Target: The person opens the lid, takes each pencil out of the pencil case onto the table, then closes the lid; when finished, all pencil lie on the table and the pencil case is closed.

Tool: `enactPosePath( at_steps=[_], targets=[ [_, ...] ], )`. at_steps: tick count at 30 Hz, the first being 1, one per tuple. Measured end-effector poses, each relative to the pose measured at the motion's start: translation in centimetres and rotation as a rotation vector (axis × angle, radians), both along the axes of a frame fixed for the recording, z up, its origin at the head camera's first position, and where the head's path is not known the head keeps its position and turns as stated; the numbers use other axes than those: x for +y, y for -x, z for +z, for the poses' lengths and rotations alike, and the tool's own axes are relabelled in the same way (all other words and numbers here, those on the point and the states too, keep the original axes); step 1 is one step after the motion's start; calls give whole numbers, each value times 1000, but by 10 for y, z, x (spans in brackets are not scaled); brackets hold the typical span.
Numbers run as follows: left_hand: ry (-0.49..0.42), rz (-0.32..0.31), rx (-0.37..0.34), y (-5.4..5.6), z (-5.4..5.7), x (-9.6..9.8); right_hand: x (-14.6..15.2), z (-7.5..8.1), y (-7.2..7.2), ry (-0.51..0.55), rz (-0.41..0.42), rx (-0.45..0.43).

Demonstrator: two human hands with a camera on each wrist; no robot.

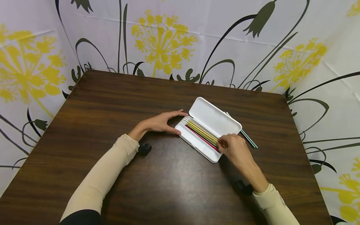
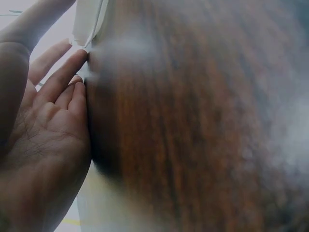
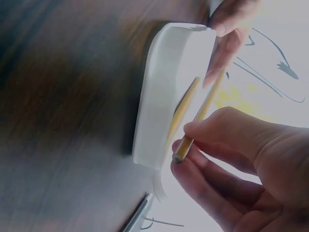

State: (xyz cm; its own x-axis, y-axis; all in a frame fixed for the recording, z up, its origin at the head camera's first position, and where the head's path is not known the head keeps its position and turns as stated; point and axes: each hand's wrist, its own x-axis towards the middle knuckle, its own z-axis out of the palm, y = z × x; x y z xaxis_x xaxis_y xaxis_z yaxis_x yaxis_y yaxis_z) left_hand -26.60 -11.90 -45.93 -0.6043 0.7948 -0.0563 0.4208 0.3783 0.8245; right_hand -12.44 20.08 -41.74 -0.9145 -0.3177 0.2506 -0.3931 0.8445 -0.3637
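Observation:
A white pencil case (image 1: 194, 142) lies on the table with its lid (image 1: 215, 117) swung back. Inside are several gold-yellow pencils (image 1: 201, 131) and a red one (image 1: 202, 137). My right hand (image 1: 234, 148) is over the case's right end. In the right wrist view, its thumb and fingers pinch a yellow pencil (image 3: 208, 104) near one end, tilted above the case. At the case's left end, my left hand (image 1: 158, 122) has its thumb and fingers spread, the thumb touching the near corner. The left wrist view shows those fingers (image 2: 63, 77) mostly straight beside the case.
Dark green pencils (image 1: 248, 138) lie on the wooden table (image 1: 118, 103) to the right of the case, partly hidden under its lid. A flower-printed curtain (image 1: 174, 37) hangs behind the table and along its sides.

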Motion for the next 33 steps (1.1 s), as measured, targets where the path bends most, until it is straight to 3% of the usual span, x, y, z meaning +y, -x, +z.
enactPosePath(
  at_steps=[11, 18, 24, 29, 33],
  targets=[
    [-20, -8, -17, 2, 1, 2, 14, 14, 1, 56, 23, 30],
    [-21, -7, -6, 2, 2, 3, 55, 53, 19, 89, -59, 119],
    [-47, -3, -39, -7, 16, 4, 104, 77, 33, 112, -180, 90],
    [-48, -1, -60, -13, 29, 6, 126, 78, 34, 99, -222, 27],
    [-45, 1, -66, -15, 31, 6, 133, 64, 34, 89, -215, -10]
  ],
)
